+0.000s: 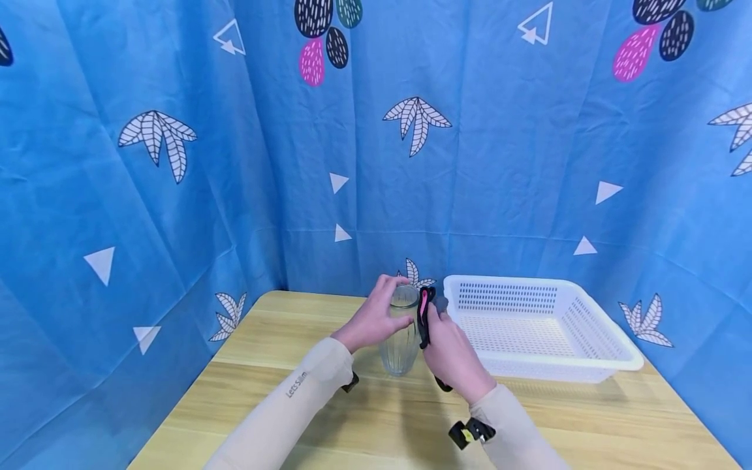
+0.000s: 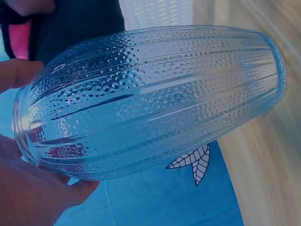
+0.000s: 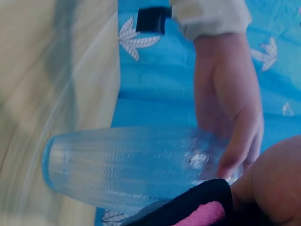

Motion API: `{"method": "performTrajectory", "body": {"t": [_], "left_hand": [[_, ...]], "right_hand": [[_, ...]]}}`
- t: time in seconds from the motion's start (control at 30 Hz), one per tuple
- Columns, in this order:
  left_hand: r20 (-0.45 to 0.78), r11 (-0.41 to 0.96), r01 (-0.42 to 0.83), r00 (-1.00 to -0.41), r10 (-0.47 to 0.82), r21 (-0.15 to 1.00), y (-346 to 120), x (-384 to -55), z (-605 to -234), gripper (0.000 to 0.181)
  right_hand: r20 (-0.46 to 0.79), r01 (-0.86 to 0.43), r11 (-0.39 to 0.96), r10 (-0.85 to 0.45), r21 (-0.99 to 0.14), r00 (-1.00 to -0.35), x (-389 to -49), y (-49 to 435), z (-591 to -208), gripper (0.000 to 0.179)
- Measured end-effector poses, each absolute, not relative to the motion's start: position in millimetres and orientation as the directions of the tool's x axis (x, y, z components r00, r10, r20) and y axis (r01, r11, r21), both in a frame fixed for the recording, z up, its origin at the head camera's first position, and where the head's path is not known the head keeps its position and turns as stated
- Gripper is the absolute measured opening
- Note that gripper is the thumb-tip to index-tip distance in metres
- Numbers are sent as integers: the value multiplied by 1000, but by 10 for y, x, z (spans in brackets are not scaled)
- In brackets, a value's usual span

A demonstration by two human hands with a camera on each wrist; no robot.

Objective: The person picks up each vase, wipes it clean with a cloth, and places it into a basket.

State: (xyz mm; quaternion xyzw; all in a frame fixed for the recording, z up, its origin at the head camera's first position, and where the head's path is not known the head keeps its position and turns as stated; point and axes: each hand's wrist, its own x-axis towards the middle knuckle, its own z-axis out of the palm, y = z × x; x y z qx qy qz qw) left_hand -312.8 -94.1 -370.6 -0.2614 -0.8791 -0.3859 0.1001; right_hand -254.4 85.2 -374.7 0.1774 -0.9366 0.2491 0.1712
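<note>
A clear ribbed glass vase (image 1: 399, 349) with a dotted texture stands upright over the wooden table; whether its base touches the top I cannot tell. My left hand (image 1: 376, 316) grips it round the rim, thumb on the near side, as the left wrist view also shows on the vase (image 2: 160, 103). Just right of the mouth, my right hand (image 1: 451, 349) pinches a black, soft-looking cloth item (image 1: 423, 316) with a pink patch. In the right wrist view that cloth item (image 3: 207, 214) is partly cut off, so its full shape is hidden.
To the right, a white perforated plastic basket (image 1: 529, 365) sits on the wooden table (image 1: 352, 424). Blue patterned curtains (image 1: 376, 196) hang behind the table and on both sides. Each wrist carries a small black camera.
</note>
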Motion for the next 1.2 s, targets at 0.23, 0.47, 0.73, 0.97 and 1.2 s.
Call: {"method": "performTrajectory", "body": {"t": [0.23, 0.47, 0.73, 0.97, 1.2], "left_hand": [[395, 580, 549, -836, 381, 602, -925, -3174, -3728, 70], [412, 589, 544, -839, 356, 598, -967, -3196, -3727, 70], [423, 642, 531, -843, 333, 552, -926, -3162, -3764, 72], [399, 710, 448, -882, 252, 543, -912, -3142, -3764, 78], [419, 718, 472, -867, 271, 512, -939, -3129, -3763, 79]], "right_hand": [[342, -385, 806, -243, -449, -908, -2792, 842, -3848, 55], [215, -338, 778, -262, -530, -941, -2876, 805, -4049, 46], [97, -313, 813, -306, -491, -947, -2849, 854, -4365, 26], [121, -338, 777, -326, -530, -938, -2623, 893, -4231, 37], [236, -376, 754, -294, -539, -926, -2351, 905, -3983, 35]]}}
